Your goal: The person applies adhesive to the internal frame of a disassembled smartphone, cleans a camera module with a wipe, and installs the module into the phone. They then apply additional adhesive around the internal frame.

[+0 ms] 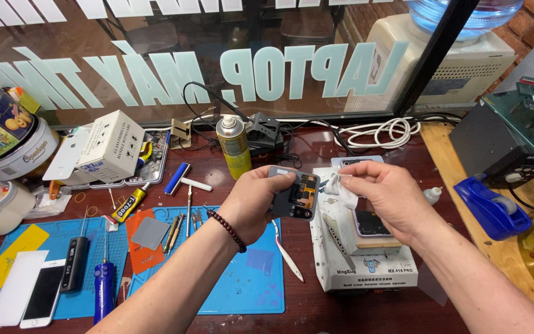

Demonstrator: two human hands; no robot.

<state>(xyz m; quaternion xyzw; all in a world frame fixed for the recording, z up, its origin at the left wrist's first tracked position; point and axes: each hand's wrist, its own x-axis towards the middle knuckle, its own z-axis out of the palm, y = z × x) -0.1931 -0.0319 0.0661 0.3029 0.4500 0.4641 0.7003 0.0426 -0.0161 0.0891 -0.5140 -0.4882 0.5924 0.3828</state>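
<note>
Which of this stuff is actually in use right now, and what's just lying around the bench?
In use: phone part in left hand; white wipe in right hand.

Lying about: spray can, white phone, blue mat, glue tube, tape dispenser.

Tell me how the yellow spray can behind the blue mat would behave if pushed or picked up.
The spray can stands upright, tall and narrow, so a sideways push would probably tip it. Being round, it would then likely roll across the table. Its smooth metal skin looks stiff and possibly a little slippery.
</note>
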